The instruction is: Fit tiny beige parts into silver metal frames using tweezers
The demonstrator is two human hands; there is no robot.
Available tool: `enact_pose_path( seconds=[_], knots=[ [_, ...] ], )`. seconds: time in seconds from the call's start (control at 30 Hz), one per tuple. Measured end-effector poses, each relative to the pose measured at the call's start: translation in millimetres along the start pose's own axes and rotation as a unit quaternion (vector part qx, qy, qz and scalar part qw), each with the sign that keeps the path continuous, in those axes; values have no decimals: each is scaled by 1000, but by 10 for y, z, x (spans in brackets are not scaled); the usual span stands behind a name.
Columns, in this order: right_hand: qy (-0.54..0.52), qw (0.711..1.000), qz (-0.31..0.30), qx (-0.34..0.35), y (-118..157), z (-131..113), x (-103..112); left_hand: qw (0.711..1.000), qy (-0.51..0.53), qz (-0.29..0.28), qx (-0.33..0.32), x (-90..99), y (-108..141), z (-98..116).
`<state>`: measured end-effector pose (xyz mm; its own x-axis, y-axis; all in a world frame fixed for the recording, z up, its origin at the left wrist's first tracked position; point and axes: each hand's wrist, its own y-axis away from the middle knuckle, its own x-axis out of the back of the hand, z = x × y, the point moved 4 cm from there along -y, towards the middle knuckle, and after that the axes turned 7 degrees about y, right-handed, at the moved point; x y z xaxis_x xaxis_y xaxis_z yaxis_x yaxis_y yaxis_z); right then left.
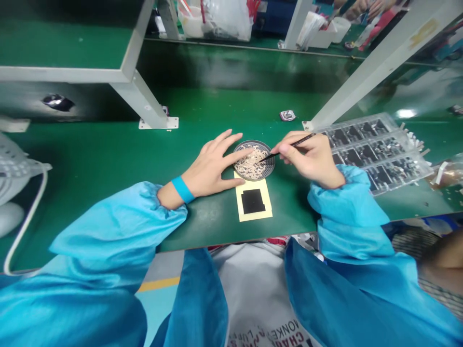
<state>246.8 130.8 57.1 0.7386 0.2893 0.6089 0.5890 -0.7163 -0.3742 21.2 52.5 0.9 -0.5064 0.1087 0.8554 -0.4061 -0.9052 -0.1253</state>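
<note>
A round grey dish [270, 169] with a perforated inside holds many tiny pale pieces [249, 163]. My left hand [211, 166] lies at its left side with fingers spread, the index finger reaching over the pieces and the thumb near the lower rim. Pinched in my right hand [311, 156] are slim black tweezers [303, 140], their tip down among the pieces. Just below the dish, partly under its edge, is a yellow sheet [268, 208] bearing a black rectangular piece [253, 201].
Clear compartment trays [376, 149] with dark and silvery parts stand right of my right hand. A small metallic part [287, 115] lies behind the dish. White shelf legs [144, 103] rise from the green bench [108, 159]. Far right, another person's arm shows; another person's hands are across the bench.
</note>
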Motion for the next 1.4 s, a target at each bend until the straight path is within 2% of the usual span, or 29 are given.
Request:
enact_pose_path(
  seconds=[0.2, 0.4, 0.47, 0.53, 0.63, 0.73, 0.87, 0.93, 1.0, 1.1, 1.2, 1.3, 1.4],
  knots=[
    [3, 1000, 13, 12, 24, -26, -101, 999, -29, -12, -38, -6, -14, 99],
    [36, 995, 93, -12, 34, 9, 100, 998, -30, 55, -21, 49, 4, 66],
    [85, 992, 87, -25, 19, 63, 160, 997, -24, 79, -8, 87, -24, 76],
    [138, 988, 49, -44, -4, 144, 180, 995, -19, 94, 4, 133, -125, 93],
    [172, 982, -28, -77, -35, 287, 148, 996, -9, 90, 3, 174, -494, 116],
    [169, 981, -51, -83, -54, 375, 115, 998, 3, 66, 3, 102, -1113, 107],
    [174, 980, -58, -79, -54, 411, 71, 994, 1, 56, 99, -147, -1974, 13],
    [165, 981, -75, -72, -49, 415, 39, 984, -11, 61, 167, -259, -2259, -55],
    [154, 983, -84, -63, -47, 423, 15, 977, -18, 66, 203, -317, -2415, -129],
    [153, 984, -76, -58, -54, 451, 17, 975, -32, 80, 206, -267, -2443, -309],
    [137, 988, -48, -55, -58, 433, 65, 975, -34, 101, 194, -114, -2307, -574],
    [25, 998, -21, -51, -34, 314, 112, 974, 5, 129, 188, 56, -2092, -789],
    [-114, 990, -77, -36, 27, 124, 29, 947, 153, 202, 197, 231, -1762, -843]
  ],
)
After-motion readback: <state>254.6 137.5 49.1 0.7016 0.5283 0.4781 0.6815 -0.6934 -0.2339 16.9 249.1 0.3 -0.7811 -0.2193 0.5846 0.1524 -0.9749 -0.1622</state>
